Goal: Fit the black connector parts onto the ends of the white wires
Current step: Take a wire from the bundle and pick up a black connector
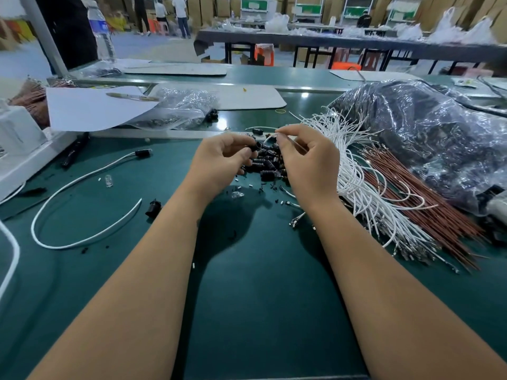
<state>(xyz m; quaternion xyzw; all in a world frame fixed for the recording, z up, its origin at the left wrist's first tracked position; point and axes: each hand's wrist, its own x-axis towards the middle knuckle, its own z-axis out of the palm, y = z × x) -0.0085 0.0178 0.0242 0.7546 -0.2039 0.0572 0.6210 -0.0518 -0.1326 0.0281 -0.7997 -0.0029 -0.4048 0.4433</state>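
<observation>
**Green counter, hands meeting over the parts pile**

Green counter [260,297] is sitting wide open near me, crowded only at the far edge. My left hand [219,163] is pinching a black connector [258,146] in curled fingers, right above the pile of black parts [270,164]. My right hand [307,160] is pinching a white wire [270,137] end just beside it. White wire bundle [365,193] is sprawling right, against the brown wires [428,204].

Black connector parts [267,163] heaped just beside fanned white wires [365,187].

Bare forearms, no sleeves, two hands
</observation>
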